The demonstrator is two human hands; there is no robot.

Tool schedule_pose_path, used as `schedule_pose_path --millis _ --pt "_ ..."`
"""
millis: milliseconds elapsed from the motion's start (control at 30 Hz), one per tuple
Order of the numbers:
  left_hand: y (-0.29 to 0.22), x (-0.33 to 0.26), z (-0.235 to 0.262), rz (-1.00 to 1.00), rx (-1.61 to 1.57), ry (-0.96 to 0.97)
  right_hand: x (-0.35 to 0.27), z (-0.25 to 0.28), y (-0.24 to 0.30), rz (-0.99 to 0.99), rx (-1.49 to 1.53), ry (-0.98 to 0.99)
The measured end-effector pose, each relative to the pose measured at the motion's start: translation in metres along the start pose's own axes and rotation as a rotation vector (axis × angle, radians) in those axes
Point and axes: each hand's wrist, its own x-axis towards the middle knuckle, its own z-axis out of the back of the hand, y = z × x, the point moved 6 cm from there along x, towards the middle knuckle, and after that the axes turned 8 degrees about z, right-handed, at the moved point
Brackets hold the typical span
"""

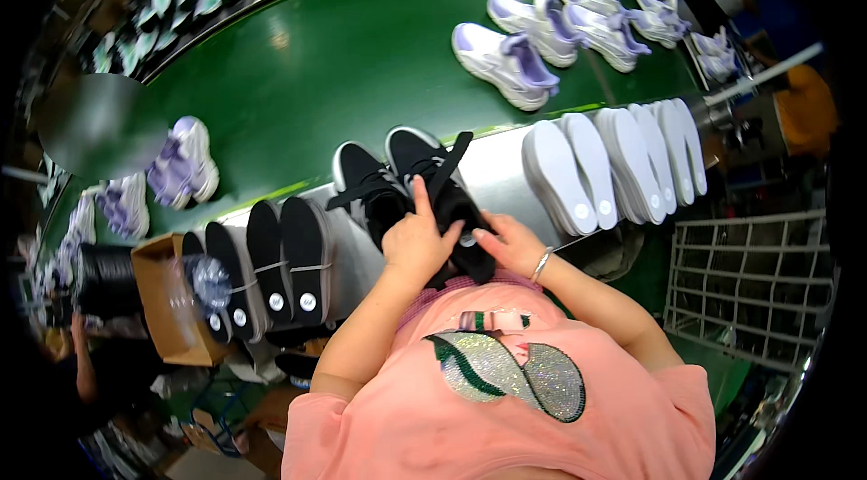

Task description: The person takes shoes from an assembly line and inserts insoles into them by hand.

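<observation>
A pair of black sneakers with white-rimmed soles stands in front of me at the green belt's edge, toes pointing away. My left hand (417, 243) grips the right-hand sneaker (414, 151) at its opening, index finger stretched along it and thumb near the insole. Its black strap (452, 162) sticks up loose. My right hand (513, 243) pinches the heel end of a black insole (471, 261) with a round white label; its front part runs into that sneaker's opening. Beside it, the left-hand sneaker (356, 162) touches its neighbour, and my left hand partly covers its heel.
Black insoles (302, 250) in banded stacks lie left on the metal ledge, beside a cardboard box (172, 290). White insoles (560, 168) lie right. White-and-purple sneakers (506, 65) stand on the green belt (352, 55). A grey wire rack (750, 281) is at right.
</observation>
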Motion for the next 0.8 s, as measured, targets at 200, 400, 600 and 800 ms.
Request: schedule_pose_path --millis 200,400,600,800 --pt "0.026 0.042 0.020 0.013 0.031 -0.104 0.010 0.040 0.010 0.121 0.010 -0.028" --pt "0.076 0.129 0.108 0.193 -0.039 -0.443 0.085 0.138 -0.016 0.174 -0.556 -0.373" --pt "0.067 0.116 0.103 -0.055 -0.435 -0.644 0.136 0.176 -0.089 -0.133 -0.911 -0.273" --pt "0.068 0.079 -0.027 0.049 -0.347 -0.156 0.194 0.218 -0.097 -0.266 -1.114 -0.155"
